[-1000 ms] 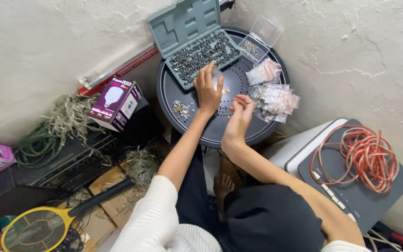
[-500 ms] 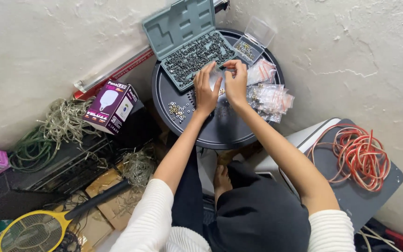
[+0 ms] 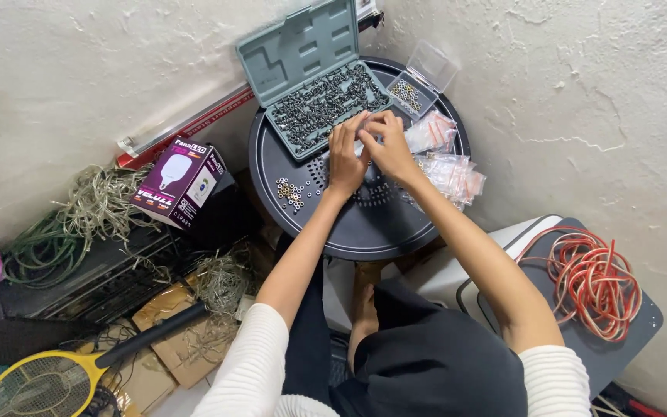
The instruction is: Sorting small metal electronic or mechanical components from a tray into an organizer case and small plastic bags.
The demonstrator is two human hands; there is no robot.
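We see the left hand (image 3: 347, 157) and the right hand (image 3: 390, 147) meeting fingertip to fingertip above the round dark surface (image 3: 364, 232), pinched narrow around something too small for us to make out. Just beyond the fingertips lies the open grey-green case (image 3: 326, 96), its tray packed with small dark metal parts and its lid tilted back against the wall. Beyond the right hand and a little to its outer side stands a small clear box (image 3: 414, 89) with its lid up, holding tiny pale pieces. Right beside the right hand, on its outer side, lie several clear plastic bags (image 3: 448, 166) of small hardware, the nearest touching or almost touching the knuckles. To the outer side of the left hand, near the wrist, a small cluster of metal rings (image 3: 290, 191) sits on the surface. Well away on the left-hand side a purple bulb box (image 3: 181, 182) rests above a tangle of wire. Far off on the right-hand side, near the elbow, a coil of red cable (image 3: 592, 278) lies on a grey stool.
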